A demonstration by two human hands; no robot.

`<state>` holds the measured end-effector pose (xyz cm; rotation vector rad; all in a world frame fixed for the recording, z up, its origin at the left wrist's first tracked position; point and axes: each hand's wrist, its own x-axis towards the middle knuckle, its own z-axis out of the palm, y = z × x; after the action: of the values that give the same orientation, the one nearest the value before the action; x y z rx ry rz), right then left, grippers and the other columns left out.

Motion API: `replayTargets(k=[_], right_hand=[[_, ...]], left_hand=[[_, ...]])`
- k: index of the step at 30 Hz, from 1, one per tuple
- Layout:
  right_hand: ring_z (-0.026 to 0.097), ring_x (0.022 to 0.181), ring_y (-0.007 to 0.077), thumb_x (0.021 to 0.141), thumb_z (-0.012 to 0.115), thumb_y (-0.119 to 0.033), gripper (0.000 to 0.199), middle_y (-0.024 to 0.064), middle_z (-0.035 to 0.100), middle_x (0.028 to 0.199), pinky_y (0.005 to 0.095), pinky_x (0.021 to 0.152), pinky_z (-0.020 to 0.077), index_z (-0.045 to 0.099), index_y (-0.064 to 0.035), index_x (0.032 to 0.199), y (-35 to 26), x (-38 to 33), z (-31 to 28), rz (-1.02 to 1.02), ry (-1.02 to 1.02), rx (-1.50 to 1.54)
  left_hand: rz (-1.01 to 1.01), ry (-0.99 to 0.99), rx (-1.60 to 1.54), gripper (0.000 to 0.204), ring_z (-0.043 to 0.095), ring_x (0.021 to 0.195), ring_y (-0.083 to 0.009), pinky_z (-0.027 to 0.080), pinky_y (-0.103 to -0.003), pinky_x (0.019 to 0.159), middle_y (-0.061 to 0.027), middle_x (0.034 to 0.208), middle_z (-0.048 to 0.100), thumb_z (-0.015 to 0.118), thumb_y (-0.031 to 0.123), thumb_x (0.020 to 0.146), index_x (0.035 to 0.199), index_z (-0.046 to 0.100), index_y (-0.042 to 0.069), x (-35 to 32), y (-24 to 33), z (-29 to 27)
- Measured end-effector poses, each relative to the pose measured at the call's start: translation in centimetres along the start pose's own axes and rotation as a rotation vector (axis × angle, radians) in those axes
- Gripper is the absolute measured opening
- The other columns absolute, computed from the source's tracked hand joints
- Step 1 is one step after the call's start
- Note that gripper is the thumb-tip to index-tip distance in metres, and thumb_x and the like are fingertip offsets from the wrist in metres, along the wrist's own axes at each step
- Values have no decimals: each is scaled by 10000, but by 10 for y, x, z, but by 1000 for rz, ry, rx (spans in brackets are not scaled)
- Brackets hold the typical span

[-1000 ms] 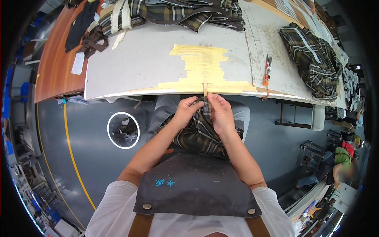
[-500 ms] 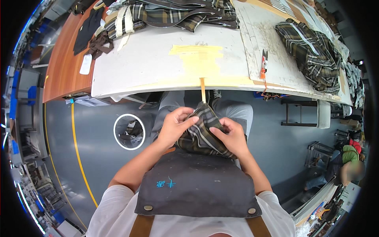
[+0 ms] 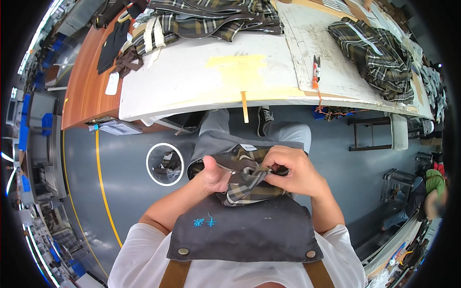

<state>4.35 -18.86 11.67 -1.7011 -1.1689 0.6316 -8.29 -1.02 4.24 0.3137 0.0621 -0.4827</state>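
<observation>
A brown, olive and white plaid cloth piece [image 3: 250,189] lies bunched over my lap, its folds raised between my hands. A small white tag [image 3: 248,147] shows on its far part. My right hand [image 3: 294,171] is closed, with thumb and fingertips pinching a fold of the plaid. At the cloth's left side is my left hand [image 3: 215,178], thumb stretched up and clear of the fabric; the other fingers are hidden by the cloth. Beyond the cloth, a thin wooden stick [image 3: 245,107] juts from the table edge, apart from both hands.
Plaid pieces lie piled [image 3: 216,21] at the back of the white table [image 3: 177,77], with another plaid bundle [image 3: 374,57] at right. Nearby on the table are small snips [image 3: 316,69]. A round white-rimmed bin [image 3: 164,184] stands on the floor to my left.
The plaid cloth has come away from the stick's tip and down toward me. It is turned and bunched differently, showing a white tag. My left thumb has lifted off the fabric.
</observation>
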Motion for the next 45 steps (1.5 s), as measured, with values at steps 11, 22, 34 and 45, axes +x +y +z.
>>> replayTargets(k=[11, 22, 34, 45], right_hand=[[431, 770, 103, 657, 713, -40, 251, 16, 485, 887, 235, 663, 374, 562, -44, 857, -22, 30, -11, -40, 27, 341], [426, 735, 50, 803, 592, -49, 177, -28, 458, 790, 207, 730, 371, 542, -20, 970, -25, 50, 11, 220, 8, 678], [362, 723, 36, 764, 673, -49, 389, -64, 355, 773, 178, 664, 325, 533, -45, 1127, -21, 43, 17, 67, 7, 807], [407, 779, 41, 747, 641, -56, 422, -47, 384, 811, 182, 750, 351, 518, -14, 1149, -17, 39, 14, 150, -119, 1014]], left_hand=[[174, 180, 1, 500, 576, 948, -217, 446, -330, 886, -153, 1064, 576, 596, 169, 713, 1146, 483, -55, 11, 20, 24], [256, 9, 93, 484, 553, 982, -216, 436, -320, 872, -130, 1078, 551, 564, 130, 694, 1139, 458, -32, 13, 28, 27], [306, 46, -16, 466, 605, 842, -231, 498, -333, 770, -155, 950, 586, 510, 205, 737, 1117, 442, -57, 13, 23, 41], [332, 23, -141, 446, 611, 863, -259, 502, -378, 790, -190, 966, 595, 484, 193, 734, 1085, 477, -82, 5, 16, 32]])
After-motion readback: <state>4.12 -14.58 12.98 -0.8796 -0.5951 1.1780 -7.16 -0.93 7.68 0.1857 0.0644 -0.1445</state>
